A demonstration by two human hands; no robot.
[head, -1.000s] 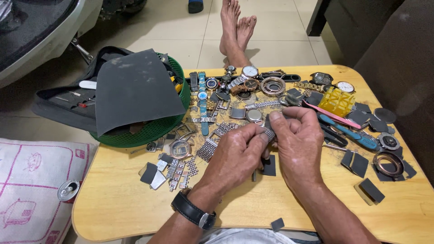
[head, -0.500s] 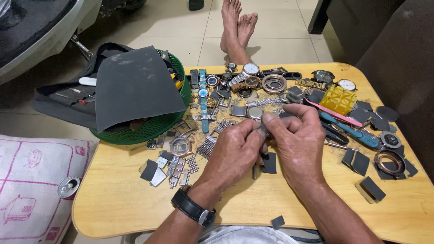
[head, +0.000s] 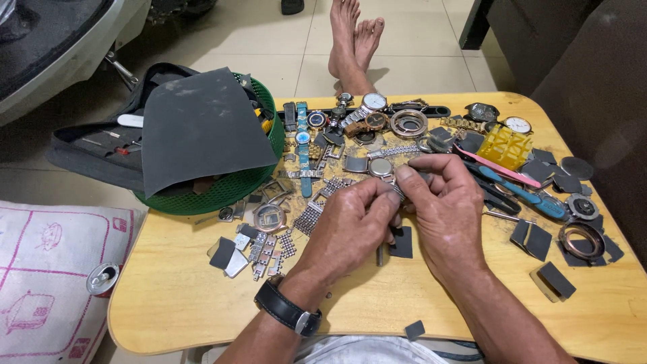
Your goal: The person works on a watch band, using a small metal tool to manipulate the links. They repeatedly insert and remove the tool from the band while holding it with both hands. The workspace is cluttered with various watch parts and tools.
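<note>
The fingers of both hands meet over the middle of the surface (head: 202,296). The left hand (head: 350,226) pinches a small metal piece (head: 397,195) between thumb and forefinger, and the right hand (head: 448,209) pinches the same piece from the other side, its fingers (head: 406,174) curled close together. The piece is held just above the wood. It is mostly hidden, so I cannot tell whether it is a bracelet link or a small watch part.

Just below the hands lies a dark square of sandpaper (head: 403,243), and a thin pin-like tool (head: 379,255) rests beside it. Loose bracelet links (head: 269,246) lie to the left, near the black wristwatch (head: 288,311) on the left wrist. Further out are many watches (head: 372,102), a yellow plastic holder (head: 504,145), a pink tool (head: 488,165), and a green basket (head: 222,192) covered with a large grey sheet (head: 195,125).

The step in hand seems to be fine work on the small piece, perhaps joining or cleaning it. I judge that the next move needs a steady grip and very small, exact finger motion, because the piece could slip easily among the other parts.
</note>
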